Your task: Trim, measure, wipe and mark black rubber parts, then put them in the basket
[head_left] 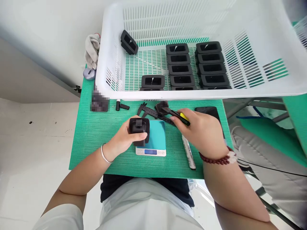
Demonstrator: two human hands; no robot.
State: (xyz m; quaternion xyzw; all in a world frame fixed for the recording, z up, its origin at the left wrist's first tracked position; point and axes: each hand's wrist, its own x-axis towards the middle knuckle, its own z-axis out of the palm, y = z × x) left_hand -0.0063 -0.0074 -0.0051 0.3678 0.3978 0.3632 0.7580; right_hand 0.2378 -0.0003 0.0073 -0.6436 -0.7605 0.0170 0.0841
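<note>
Head view: your left hand [124, 137] clamps the black moulded plastic housing [139, 129] on the small digital scale [153, 140] for steadiness, while beyond that scale your right hand [201, 131] pinches a yellow-tipped black tool [178, 115].

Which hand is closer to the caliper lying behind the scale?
Right. The right hand is at the caliper, its yellow-handled tool over the beam. The left hand holds a black part above the scale, farther back.
</note>
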